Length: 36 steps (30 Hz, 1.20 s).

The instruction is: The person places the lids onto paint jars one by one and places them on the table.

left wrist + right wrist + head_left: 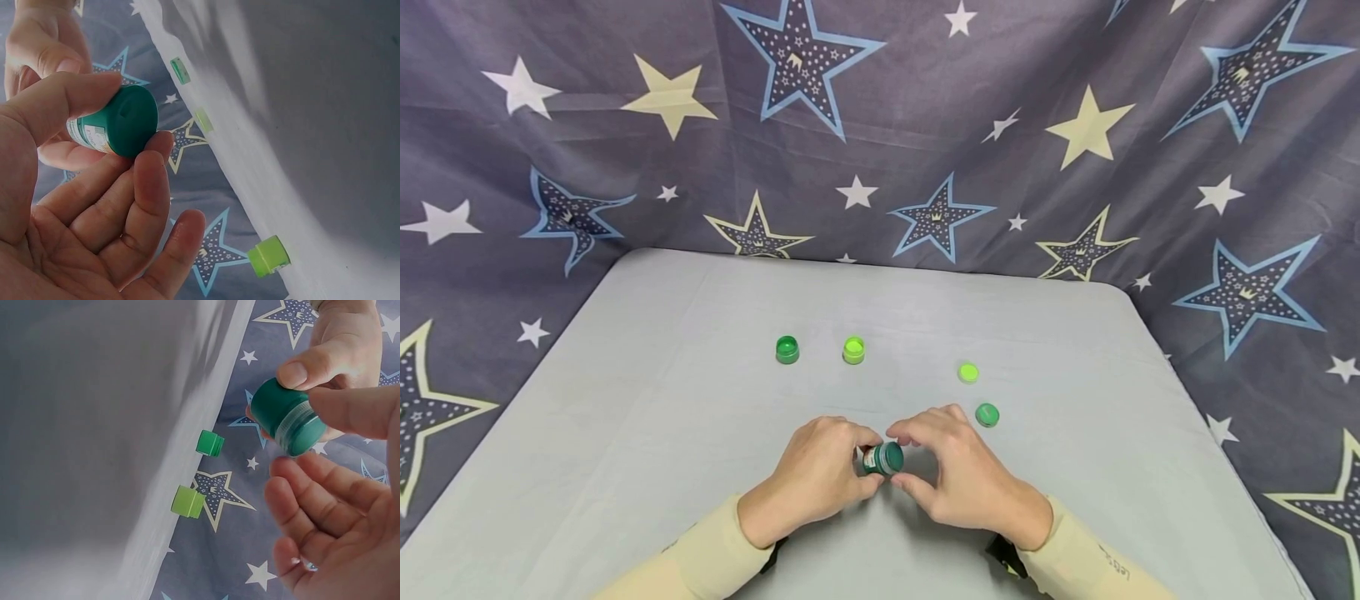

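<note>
A small dark green paint jar (882,458) with a white label is tilted sideways between the two hands, its capped end toward the right. My left hand (825,467) pinches the jar's body between thumb and fingers. The right hand (958,467) curves around the lid end, thumb and forefinger spread either side. In the right wrist view a clear neck shows on the jar (284,415), and the right fingertips sit just off the lid; whether the thumb touches it I cannot tell. The jar's smooth base (134,122) faces the left wrist camera.
Farther back on the grey-white table (700,400) stand an uncapped green jar (787,350) and an uncapped lime jar (853,350). To the right lie a lime lid (968,372) and a green lid (987,415). Star-printed cloth (940,142) hangs behind the table.
</note>
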Available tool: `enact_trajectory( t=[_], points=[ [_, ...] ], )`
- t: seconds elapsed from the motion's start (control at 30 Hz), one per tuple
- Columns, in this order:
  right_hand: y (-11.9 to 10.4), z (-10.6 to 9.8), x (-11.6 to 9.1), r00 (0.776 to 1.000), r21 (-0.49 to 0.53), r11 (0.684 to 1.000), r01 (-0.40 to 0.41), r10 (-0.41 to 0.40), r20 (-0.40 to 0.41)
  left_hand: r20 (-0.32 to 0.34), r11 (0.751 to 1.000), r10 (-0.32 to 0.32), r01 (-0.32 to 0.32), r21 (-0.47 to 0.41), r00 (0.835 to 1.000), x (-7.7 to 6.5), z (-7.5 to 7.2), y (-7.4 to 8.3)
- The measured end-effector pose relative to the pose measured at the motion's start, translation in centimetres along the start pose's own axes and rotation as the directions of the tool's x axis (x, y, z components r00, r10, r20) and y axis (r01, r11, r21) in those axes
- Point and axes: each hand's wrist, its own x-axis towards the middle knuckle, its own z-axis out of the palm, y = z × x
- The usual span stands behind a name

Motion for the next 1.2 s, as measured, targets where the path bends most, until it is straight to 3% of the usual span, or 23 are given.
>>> enact_trajectory(
  t=[0.47, 1.2],
  points=[
    [0.06, 0.20, 0.12, 0.998, 0.012, 0.998, 0.055, -0.055, -0.035, 0.005, 1.000, -0.015, 0.015, -0.011, 1.000, -0.06, -0.04, 0.06],
    [0.16, 0.50, 0.20, 0.998, -0.061, 0.997, -0.049, 0.046, -0.050, 0.000, 1.000, -0.005, 0.005, -0.010, 1.000, -0.02, -0.05, 0.08]
  ],
)
